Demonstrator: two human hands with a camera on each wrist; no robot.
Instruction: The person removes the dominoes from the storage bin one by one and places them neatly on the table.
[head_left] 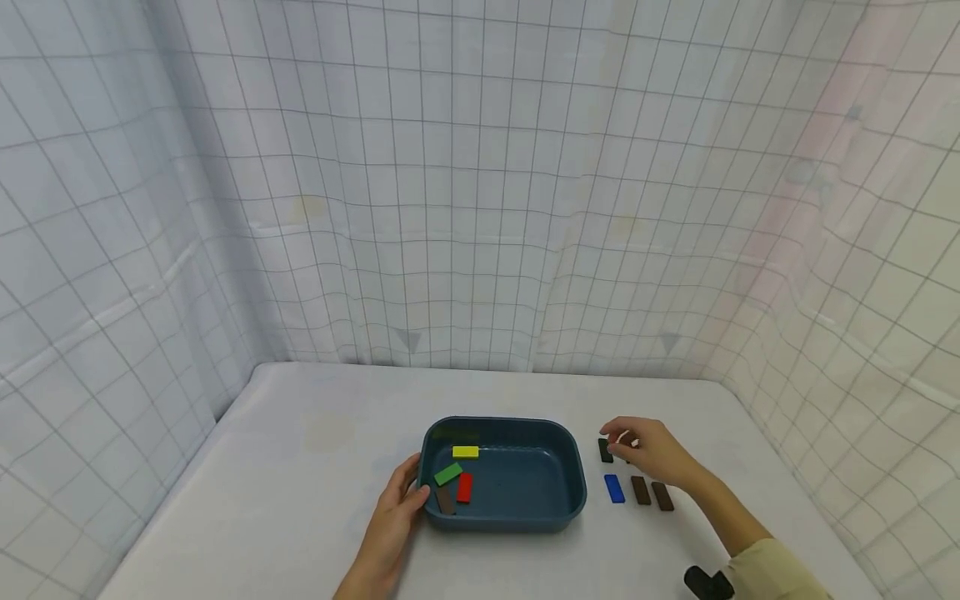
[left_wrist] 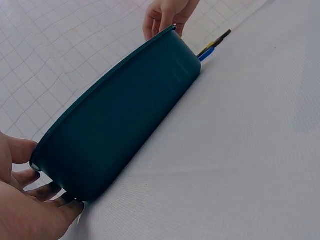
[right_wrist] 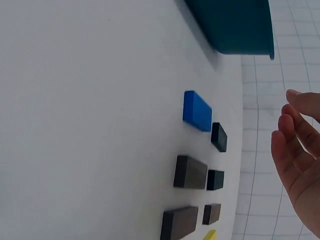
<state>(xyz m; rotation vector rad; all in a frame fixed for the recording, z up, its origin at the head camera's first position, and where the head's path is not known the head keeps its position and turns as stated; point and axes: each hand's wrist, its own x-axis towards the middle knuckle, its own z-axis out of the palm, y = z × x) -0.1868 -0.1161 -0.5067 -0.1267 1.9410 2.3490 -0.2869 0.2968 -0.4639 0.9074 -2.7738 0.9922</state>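
Blocks [head_left: 614, 489] sit partly in, partly out, so I judge the work partway: a yellow block [head_left: 465, 452], green block [head_left: 448, 474], red block [head_left: 465, 487] and brown block [head_left: 445, 501] lie in the left half of the tub [head_left: 501, 525], while at least seven more, one of them a blue block [right_wrist: 197, 111], lie on the table [head_left: 225, 517] to its right. My left hand [head_left: 393, 508] is clamped on the tub's left end, thumb at the rim. My right hand [head_left: 654, 450] hangs near the outside blocks, fingers bent, a little apart from the thumb, with nothing visible between.
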